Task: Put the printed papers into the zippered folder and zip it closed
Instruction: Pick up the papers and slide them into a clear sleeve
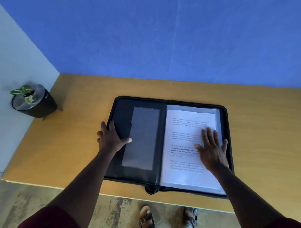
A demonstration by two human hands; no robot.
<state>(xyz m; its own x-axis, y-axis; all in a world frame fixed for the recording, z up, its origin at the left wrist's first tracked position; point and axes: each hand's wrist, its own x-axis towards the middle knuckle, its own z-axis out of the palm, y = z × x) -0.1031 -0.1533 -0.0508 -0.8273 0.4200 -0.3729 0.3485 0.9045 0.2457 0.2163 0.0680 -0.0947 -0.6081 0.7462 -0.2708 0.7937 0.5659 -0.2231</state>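
My right hand (pixel 212 150) lies flat with straight, spread fingers on the printed papers (pixel 184 151), which sit on the half of the open zippered folder (pixel 119 172) under that palm. My left hand (pixel 111 137) is well apart from it, on the folder's far-left edge: the fingers bend over the rim while the thumb lies across the inner cover toward the grey pocket (pixel 141 138) just beside it. Whether those fingers actually grip the rim or only rest on it I cannot tell.

The papers look seated, so I judge the step now is folding the cover over. To do that well, I keep my right palm pressing the sheets square until the left half comes up, then slide that hand out sideways rather than lift it, so no corner curls into the zipper track. The sheets' edge toward my right fingertips sits close to the border there; I should check it is clear of the teeth. The zipper pull (pixel 149 190) hangs at the spine between my wrists, toward my body, so after closing I reach there, holding the folder flat with the other hand.
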